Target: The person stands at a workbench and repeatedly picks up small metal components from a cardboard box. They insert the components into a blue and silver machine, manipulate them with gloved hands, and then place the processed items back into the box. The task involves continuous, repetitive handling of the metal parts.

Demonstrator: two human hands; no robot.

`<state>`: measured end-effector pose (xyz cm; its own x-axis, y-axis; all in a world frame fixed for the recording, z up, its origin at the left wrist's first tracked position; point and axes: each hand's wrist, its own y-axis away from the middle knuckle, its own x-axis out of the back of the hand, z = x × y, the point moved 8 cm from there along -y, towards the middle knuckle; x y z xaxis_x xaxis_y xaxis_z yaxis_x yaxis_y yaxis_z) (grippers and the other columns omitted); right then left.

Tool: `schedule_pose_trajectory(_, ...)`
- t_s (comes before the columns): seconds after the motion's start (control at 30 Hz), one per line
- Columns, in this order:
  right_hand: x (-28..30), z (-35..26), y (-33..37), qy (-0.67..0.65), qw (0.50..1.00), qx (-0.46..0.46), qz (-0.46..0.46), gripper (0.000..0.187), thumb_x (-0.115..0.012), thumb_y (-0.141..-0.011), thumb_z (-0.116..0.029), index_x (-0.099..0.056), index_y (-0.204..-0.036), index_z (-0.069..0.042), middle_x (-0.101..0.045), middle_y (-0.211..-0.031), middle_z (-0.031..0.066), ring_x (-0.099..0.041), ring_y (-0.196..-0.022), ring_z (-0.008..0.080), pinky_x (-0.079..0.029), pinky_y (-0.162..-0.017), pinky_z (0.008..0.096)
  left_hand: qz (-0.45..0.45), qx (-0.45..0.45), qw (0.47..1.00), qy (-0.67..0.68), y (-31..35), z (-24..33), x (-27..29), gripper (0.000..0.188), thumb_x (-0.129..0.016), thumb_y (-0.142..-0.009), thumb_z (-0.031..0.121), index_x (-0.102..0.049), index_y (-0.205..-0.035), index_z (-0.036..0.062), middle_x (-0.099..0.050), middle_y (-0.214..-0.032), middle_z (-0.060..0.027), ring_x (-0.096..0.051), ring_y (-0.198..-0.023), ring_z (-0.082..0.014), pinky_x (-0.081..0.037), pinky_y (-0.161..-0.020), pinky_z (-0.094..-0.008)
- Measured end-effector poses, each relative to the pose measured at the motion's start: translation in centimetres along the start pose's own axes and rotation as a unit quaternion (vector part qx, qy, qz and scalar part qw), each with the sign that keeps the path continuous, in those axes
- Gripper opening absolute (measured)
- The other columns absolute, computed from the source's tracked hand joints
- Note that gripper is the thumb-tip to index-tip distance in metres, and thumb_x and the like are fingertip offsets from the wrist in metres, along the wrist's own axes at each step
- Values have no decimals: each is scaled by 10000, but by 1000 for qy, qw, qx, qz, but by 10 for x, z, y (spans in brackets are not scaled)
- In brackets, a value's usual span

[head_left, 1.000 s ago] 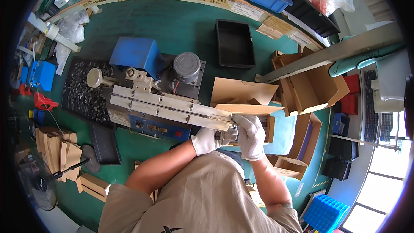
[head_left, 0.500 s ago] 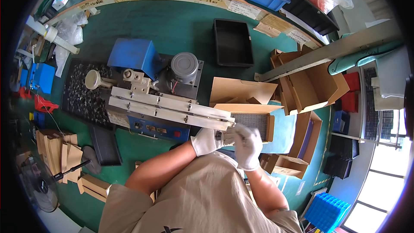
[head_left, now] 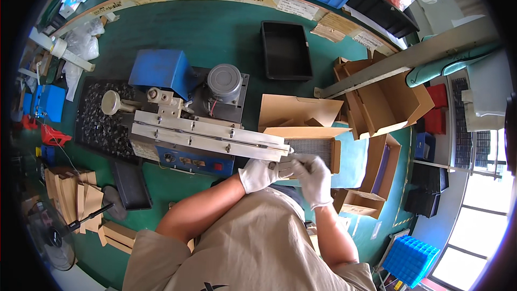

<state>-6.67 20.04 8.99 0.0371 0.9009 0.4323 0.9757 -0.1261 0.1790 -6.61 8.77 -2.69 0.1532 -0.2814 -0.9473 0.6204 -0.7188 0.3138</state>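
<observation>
My left hand [head_left: 257, 175], in a white glove, is just below the outlet end of a long metal double rail [head_left: 210, 137]. Its fingers are closed, and whatever lies in them is too small to name. Close to its fingertips is my right hand [head_left: 315, 181], also gloved, with thumb and fingers drawn together in a pinch. Anything between those fingers is hidden. The rail belongs to a bench machine with a grey round motor [head_left: 224, 81], a blue housing [head_left: 161, 70] and a blue control panel [head_left: 197, 162]. Beyond my right hand, an open cardboard box [head_left: 336, 156] holds rows of small grey parts.
Many small dark parts lie on a black tray [head_left: 102, 121] at the machine's left. An empty black tray [head_left: 287, 51] sits behind. Open cartons [head_left: 385, 105] stand at right beneath a slanting metal beam [head_left: 409, 56]. At lower left are a fan [head_left: 51, 236] and folded cardboard [head_left: 70, 196].
My right hand has moved slightly left and turned inward, its fingers closer to my left hand. My left hand stays nearly in place. The whole view has shifted a little.
</observation>
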Motion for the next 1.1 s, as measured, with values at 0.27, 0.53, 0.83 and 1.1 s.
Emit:
schedule_pose_trajectory(0.27, 5, -63, -21, 143, 959, 242, 19, 188, -689, -842, 58, -688, -1012, -22, -698, -917, 110, -664, -811, 272, -543, -774, 341, 105, 25, 978, -180, 5, 0, 16, 341, -426, -1066, 325, -591, -1205, 60, -622, -963, -66, -490, -615, -83, -387, -521, -225)
schedule_pose_trajectory(0.53, -15, -70, -20, 152, 951, 268, 33, 186, -723, -807, 42, -705, -973, -39, -701, -929, 104, -669, -836, 286, -543, -789, 346, 45, -3, 974, -222, 9, 1, 14, 192, -475, -1046, 198, -576, -1141, 66, -601, -962, -22, -546, -765, -87, -449, -644, -255)
schedule_pose_trajectory(0.83, -18, -51, 2, 176, 948, 265, -21, 298, -793, -746, -52, -712, -1032, -59, -708, -964, 102, -655, -808, 301, -526, -748, 380, 8, -37, 994, -99, 8, 3, 1, 378, -602, -947, 19, -526, -1315, 64, -620, -1186, -77, -626, -1043, -185, -534, -805, -309)
schedule_pose_trajectory(1.1, -37, -19, 3, 307, 904, 272, -119, 250, -756, -783, -139, -717, -1030, -117, -695, -950, 66, -626, -900, 303, -488, -806, 416, -78, 50, 993, 70, -3, -26, 20, 540, -304, -1080, 476, -511, -1354, 60, -585, -1341, -103, -581, -1179, -246, -432, -1069, -437)
